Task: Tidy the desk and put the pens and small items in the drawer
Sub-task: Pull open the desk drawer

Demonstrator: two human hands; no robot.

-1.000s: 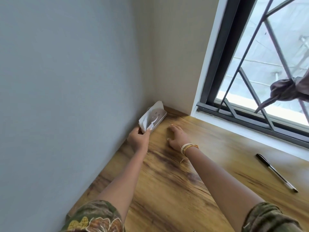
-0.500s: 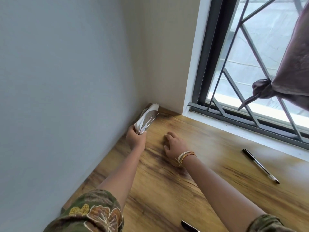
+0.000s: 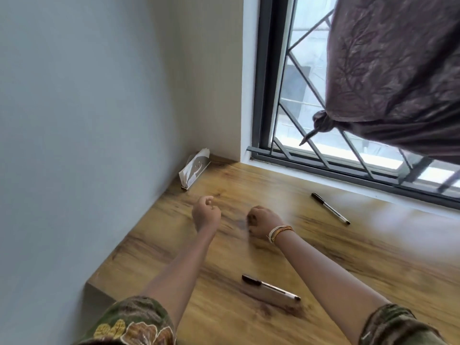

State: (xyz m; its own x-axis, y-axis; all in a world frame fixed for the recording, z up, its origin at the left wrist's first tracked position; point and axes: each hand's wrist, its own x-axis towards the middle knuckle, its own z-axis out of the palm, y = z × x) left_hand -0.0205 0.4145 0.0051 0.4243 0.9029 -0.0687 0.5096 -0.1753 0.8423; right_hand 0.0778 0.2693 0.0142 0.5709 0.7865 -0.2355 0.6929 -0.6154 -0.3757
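Head view: two empty hands over the desk (image 3: 348,257).
Left hand (image 3: 206,215) is loosely curled, near the paper pad (image 3: 195,169) leaning on the corner wall; right hand (image 3: 263,221) is balled into a fist. Far pen (image 3: 329,207) lies by the window and near pen (image 3: 270,287) between the forearms, both on the wood.

Far pen (image 3: 330,208) and near pen (image 3: 271,291) lie flat on desk (image 3: 373,257).
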